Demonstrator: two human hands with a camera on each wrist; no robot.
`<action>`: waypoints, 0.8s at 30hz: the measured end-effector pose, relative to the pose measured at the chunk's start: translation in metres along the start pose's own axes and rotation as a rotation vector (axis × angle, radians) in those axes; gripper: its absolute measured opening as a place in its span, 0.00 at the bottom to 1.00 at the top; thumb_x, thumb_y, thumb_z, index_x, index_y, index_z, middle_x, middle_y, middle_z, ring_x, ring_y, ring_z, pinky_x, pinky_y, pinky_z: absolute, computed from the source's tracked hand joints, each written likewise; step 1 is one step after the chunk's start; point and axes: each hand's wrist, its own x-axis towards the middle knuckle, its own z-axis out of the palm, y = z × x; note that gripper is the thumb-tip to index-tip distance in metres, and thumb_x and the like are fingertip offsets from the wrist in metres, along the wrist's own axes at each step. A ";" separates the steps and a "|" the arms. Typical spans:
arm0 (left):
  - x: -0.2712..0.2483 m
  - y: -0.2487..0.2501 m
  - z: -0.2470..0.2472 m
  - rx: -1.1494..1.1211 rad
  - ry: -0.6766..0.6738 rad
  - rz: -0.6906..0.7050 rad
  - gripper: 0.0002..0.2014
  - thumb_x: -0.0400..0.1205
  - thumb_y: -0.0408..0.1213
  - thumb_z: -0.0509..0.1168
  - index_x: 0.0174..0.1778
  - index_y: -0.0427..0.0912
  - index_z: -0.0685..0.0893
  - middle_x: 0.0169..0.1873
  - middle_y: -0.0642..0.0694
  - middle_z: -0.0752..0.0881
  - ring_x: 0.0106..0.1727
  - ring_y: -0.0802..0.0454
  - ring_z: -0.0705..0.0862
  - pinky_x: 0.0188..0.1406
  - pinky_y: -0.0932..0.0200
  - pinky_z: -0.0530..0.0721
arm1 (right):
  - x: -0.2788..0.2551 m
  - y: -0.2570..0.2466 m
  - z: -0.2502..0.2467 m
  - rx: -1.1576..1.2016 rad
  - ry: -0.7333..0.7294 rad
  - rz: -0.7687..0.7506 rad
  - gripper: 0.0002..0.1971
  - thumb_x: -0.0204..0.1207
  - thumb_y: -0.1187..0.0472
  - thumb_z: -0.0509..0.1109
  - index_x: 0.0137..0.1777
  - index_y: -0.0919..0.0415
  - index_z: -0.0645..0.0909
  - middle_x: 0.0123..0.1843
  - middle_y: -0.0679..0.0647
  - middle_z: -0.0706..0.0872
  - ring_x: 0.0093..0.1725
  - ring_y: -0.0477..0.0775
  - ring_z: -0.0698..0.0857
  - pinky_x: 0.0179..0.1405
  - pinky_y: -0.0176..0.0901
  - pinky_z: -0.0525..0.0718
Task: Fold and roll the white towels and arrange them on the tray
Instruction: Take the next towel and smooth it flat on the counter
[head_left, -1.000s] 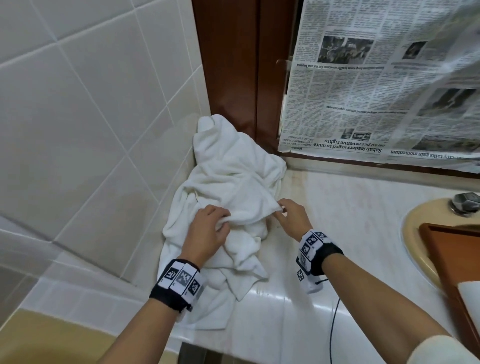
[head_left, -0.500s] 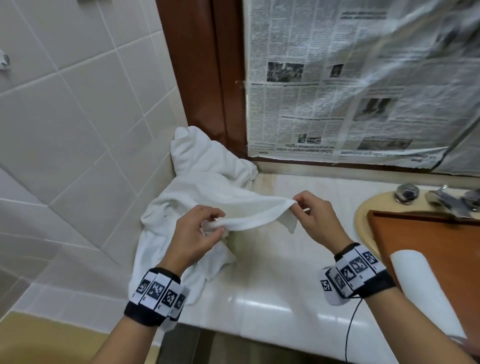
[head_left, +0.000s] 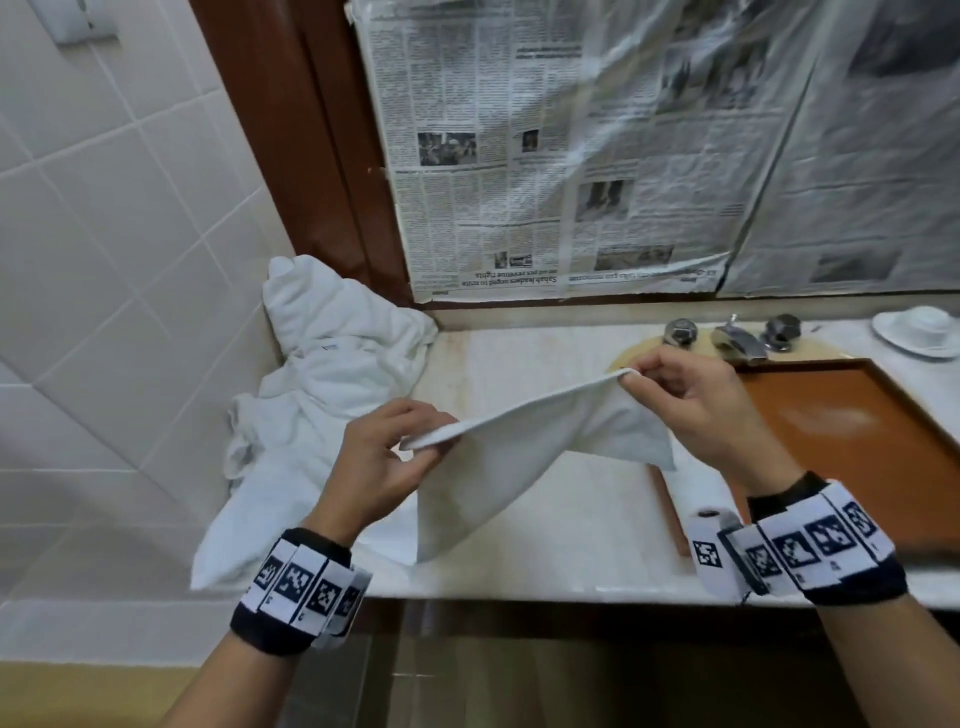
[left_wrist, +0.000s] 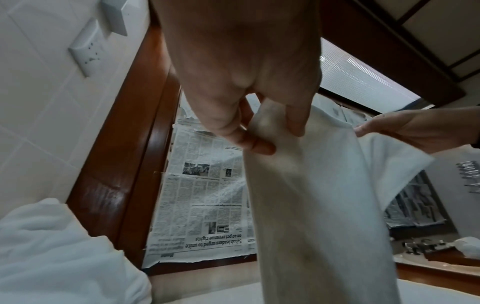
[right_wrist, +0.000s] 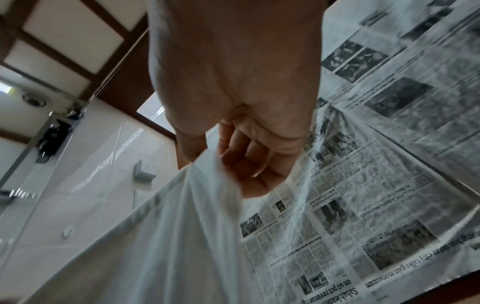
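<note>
A small white towel (head_left: 519, 457) hangs stretched between both hands above the marble counter (head_left: 571, 551). My left hand (head_left: 421, 441) pinches its near left edge between thumb and fingers; the left wrist view shows that pinch (left_wrist: 262, 133) with the cloth (left_wrist: 311, 205) hanging below. My right hand (head_left: 626, 375) pinches the far right corner, and the towel (right_wrist: 168, 246) drapes from it (right_wrist: 223, 162). A crumpled pile of white towels (head_left: 332, 374) lies in the left corner. The brown tray (head_left: 831, 415) sits to the right, with a rolled towel (head_left: 698, 491) mostly hidden by my right wrist.
Behind the tray are a faucet (head_left: 737, 338) and a beige sink rim (head_left: 639, 348). A white cup and saucer (head_left: 919, 332) stand at the far right. Newspaper (head_left: 623, 156) covers the mirror. A tiled wall (head_left: 104, 260) closes the left side.
Both hands have drawn one small towel out of the pile, lifted it and carried it right toward the tray. The hands have spread apart, stretching its edge.
</note>
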 end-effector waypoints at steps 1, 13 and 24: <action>0.000 0.006 0.002 -0.015 0.003 0.021 0.06 0.78 0.37 0.76 0.50 0.47 0.94 0.45 0.53 0.89 0.46 0.51 0.88 0.42 0.52 0.86 | -0.004 -0.003 -0.005 0.036 0.014 -0.003 0.10 0.80 0.49 0.72 0.48 0.55 0.85 0.39 0.55 0.89 0.40 0.62 0.86 0.41 0.56 0.83; -0.062 -0.113 0.057 0.105 -0.181 -0.641 0.03 0.80 0.38 0.74 0.44 0.48 0.93 0.30 0.54 0.90 0.38 0.56 0.87 0.42 0.59 0.77 | -0.044 0.116 0.136 -0.145 -0.090 0.364 0.03 0.82 0.52 0.69 0.48 0.47 0.79 0.32 0.49 0.83 0.32 0.49 0.80 0.33 0.41 0.77; -0.121 -0.146 0.060 0.073 -0.449 -0.757 0.10 0.79 0.49 0.70 0.43 0.46 0.89 0.40 0.49 0.91 0.45 0.47 0.87 0.49 0.54 0.79 | -0.094 0.126 0.201 -0.278 -0.342 0.607 0.12 0.83 0.60 0.67 0.63 0.56 0.85 0.57 0.51 0.89 0.55 0.51 0.84 0.52 0.38 0.77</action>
